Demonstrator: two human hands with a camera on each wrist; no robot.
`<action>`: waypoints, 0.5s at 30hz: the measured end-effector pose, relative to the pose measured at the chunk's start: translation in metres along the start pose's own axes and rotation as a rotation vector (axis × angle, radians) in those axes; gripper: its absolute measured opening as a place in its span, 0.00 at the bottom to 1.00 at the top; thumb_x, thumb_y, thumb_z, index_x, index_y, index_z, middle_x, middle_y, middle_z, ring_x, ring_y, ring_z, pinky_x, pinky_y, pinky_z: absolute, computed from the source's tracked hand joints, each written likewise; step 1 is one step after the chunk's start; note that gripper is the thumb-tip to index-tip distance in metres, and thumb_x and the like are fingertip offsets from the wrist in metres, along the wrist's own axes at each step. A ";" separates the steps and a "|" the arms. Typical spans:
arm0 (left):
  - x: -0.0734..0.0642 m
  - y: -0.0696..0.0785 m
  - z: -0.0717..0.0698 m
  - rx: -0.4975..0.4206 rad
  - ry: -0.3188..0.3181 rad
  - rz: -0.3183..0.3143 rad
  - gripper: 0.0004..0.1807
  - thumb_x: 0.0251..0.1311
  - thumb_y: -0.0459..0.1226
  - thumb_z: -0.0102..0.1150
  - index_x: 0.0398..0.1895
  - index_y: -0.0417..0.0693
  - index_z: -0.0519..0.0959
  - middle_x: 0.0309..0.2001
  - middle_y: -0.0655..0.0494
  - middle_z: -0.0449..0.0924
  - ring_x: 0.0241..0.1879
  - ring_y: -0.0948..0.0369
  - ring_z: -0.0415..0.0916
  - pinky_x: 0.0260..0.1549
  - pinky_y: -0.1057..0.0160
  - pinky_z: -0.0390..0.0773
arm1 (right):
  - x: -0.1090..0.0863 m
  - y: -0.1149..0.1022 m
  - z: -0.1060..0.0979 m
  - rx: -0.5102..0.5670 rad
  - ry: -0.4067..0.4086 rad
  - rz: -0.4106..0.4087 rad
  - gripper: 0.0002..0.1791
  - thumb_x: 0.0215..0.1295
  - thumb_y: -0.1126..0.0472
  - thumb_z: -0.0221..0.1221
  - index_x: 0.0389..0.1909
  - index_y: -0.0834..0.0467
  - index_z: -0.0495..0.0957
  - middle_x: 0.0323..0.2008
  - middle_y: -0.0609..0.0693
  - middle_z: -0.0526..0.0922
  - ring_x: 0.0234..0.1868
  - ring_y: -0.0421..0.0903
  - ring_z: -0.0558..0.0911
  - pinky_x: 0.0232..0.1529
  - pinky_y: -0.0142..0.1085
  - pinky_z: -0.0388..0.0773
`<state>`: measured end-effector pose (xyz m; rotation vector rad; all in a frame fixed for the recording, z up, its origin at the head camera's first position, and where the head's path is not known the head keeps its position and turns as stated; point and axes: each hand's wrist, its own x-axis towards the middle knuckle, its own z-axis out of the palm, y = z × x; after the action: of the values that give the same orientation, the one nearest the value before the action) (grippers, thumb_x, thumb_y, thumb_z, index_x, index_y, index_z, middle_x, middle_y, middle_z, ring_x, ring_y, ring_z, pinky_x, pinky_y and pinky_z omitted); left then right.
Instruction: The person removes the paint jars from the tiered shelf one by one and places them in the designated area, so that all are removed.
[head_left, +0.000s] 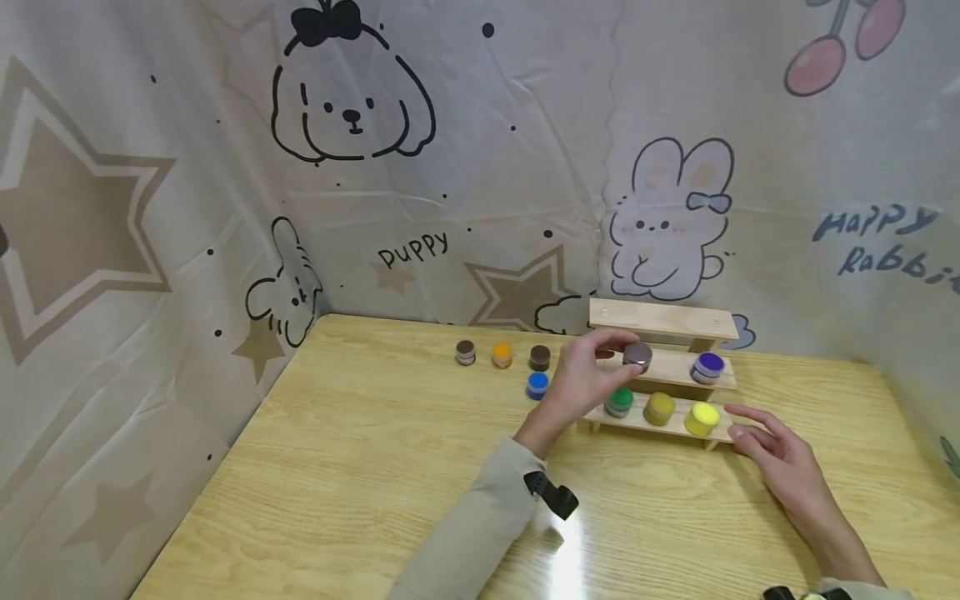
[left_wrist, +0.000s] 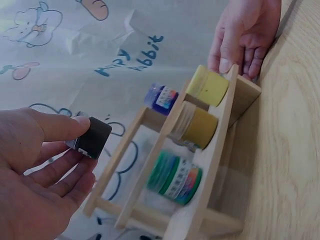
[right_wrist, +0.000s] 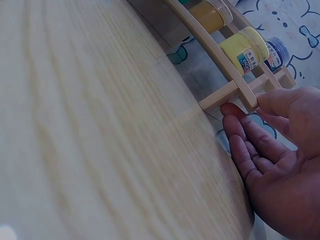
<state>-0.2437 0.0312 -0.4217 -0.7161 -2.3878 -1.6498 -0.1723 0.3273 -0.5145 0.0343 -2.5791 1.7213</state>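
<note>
My left hand (head_left: 588,379) pinches a dark paint jar (head_left: 637,356) between thumb and fingers, over the middle shelf of a three-step wooden rack (head_left: 663,318). In the left wrist view the dark jar (left_wrist: 95,137) stands apart from the rack, tilted. My right hand (head_left: 780,458) holds the right end of the lowest shelf, thumb and fingertips at its edge (right_wrist: 247,97). That shelf carries a green jar (head_left: 618,402), an ochre jar (head_left: 659,408) and a bright yellow jar (head_left: 702,418). A purple-blue jar (head_left: 707,367) sits at the middle shelf's right end.
Left of the rack, a dark brown jar (head_left: 466,352), an orange jar (head_left: 502,356), another dark jar (head_left: 539,358) and a blue jar (head_left: 537,385) stand on the wooden table (head_left: 360,467). A printed curtain (head_left: 450,183) hangs behind and along the left side.
</note>
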 end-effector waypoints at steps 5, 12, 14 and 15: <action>-0.008 0.000 -0.018 0.000 0.017 0.025 0.19 0.58 0.29 0.74 0.53 0.40 0.83 0.50 0.50 0.87 0.49 0.65 0.82 0.53 0.65 0.82 | 0.000 -0.001 -0.001 0.004 -0.003 0.005 0.26 0.79 0.51 0.56 0.73 0.54 0.70 0.45 0.28 0.85 0.45 0.25 0.82 0.43 0.17 0.73; -0.021 -0.005 -0.041 -0.025 0.039 0.026 0.20 0.58 0.28 0.73 0.54 0.40 0.83 0.50 0.48 0.86 0.50 0.60 0.82 0.55 0.62 0.81 | 0.000 0.000 0.000 0.011 -0.004 -0.011 0.26 0.79 0.52 0.56 0.72 0.55 0.71 0.45 0.28 0.85 0.45 0.26 0.82 0.44 0.16 0.73; -0.026 -0.005 -0.048 -0.026 0.041 0.012 0.19 0.59 0.29 0.73 0.54 0.41 0.83 0.50 0.50 0.86 0.50 0.59 0.82 0.54 0.64 0.81 | 0.000 0.000 0.000 0.004 0.000 -0.011 0.26 0.79 0.52 0.56 0.72 0.54 0.71 0.45 0.29 0.85 0.45 0.26 0.82 0.44 0.16 0.72; -0.028 -0.005 -0.051 -0.020 0.043 0.001 0.19 0.59 0.30 0.73 0.54 0.42 0.83 0.50 0.50 0.86 0.50 0.59 0.82 0.54 0.63 0.81 | 0.000 0.000 -0.001 0.002 0.001 -0.011 0.26 0.79 0.52 0.56 0.72 0.54 0.71 0.44 0.29 0.85 0.45 0.26 0.82 0.44 0.16 0.72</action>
<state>-0.2290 -0.0250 -0.4176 -0.6771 -2.3449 -1.6736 -0.1722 0.3280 -0.5146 0.0467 -2.5718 1.7194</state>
